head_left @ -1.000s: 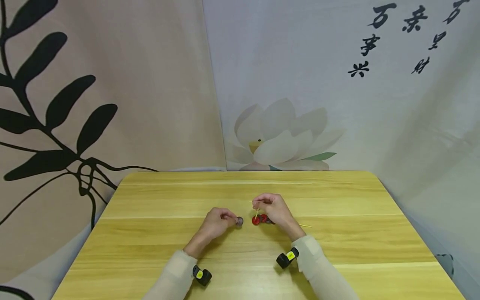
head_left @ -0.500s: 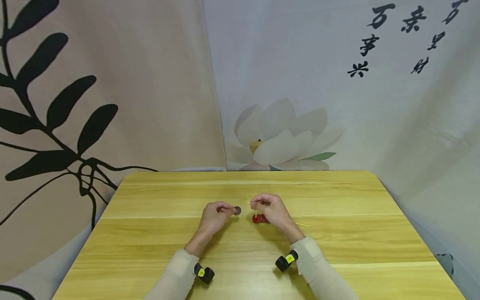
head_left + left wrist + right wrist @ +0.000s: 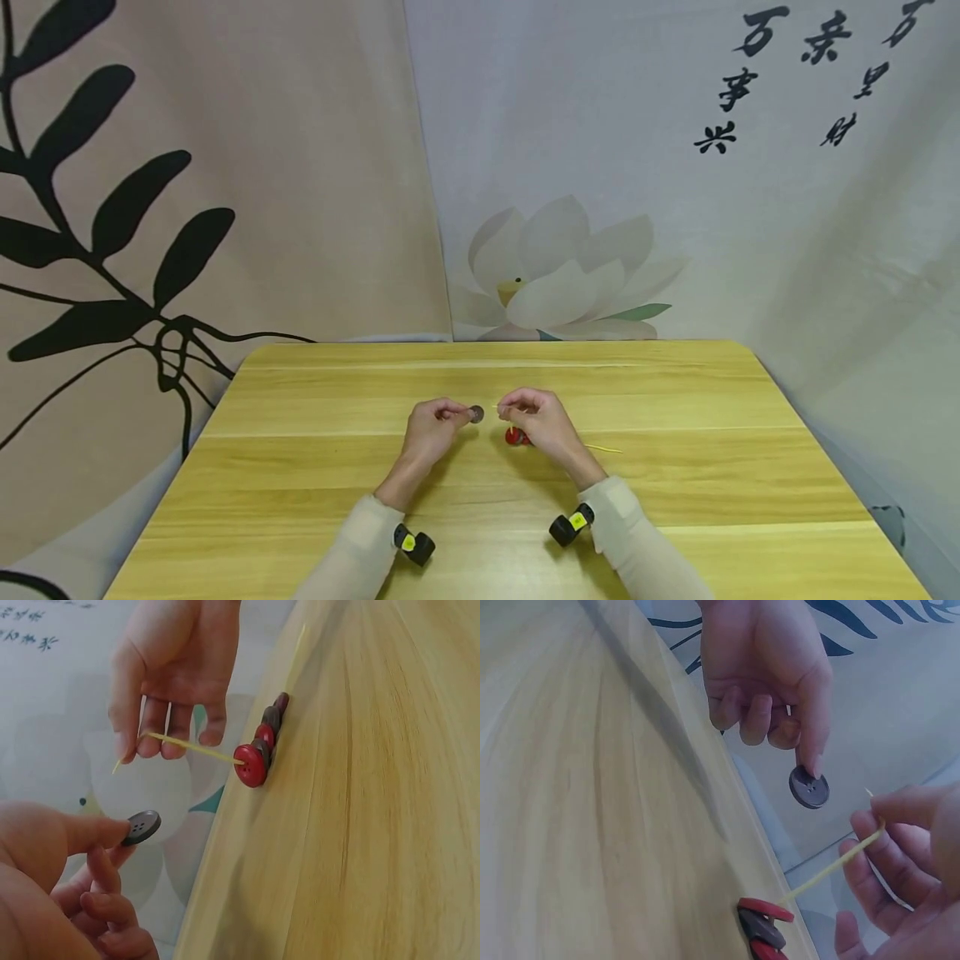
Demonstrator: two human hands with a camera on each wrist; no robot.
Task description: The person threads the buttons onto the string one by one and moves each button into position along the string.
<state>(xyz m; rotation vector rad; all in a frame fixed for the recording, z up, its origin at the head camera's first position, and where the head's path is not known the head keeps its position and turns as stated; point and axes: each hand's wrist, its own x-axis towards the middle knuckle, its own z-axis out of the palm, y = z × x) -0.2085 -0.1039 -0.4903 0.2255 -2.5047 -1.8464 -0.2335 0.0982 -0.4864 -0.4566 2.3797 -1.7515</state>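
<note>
Between thumb and finger my left hand [image 3: 429,433] pinches a dark grey button [image 3: 142,827] by its edge; its holes show in both wrist views. My right hand [image 3: 549,425] pinches a yellow string [image 3: 193,748] close to its tip, and a short end sticks out past the fingers. The string runs down through a row of several red and grey buttons, with a red button [image 3: 250,766] foremost, lying on the table below the right hand. The grey button is held just left of the string's tip, apart from it.
The string's other end [image 3: 604,449] trails on the wooden table [image 3: 480,517] to the right of the right wrist. Printed fabric [image 3: 337,167] hangs behind the table's far edge. Each wrist wears a small black camera.
The left hand has lifted the grey button from near the table and moved it up toward the string's tip. The right hand has shifted slightly left with the string.
</note>
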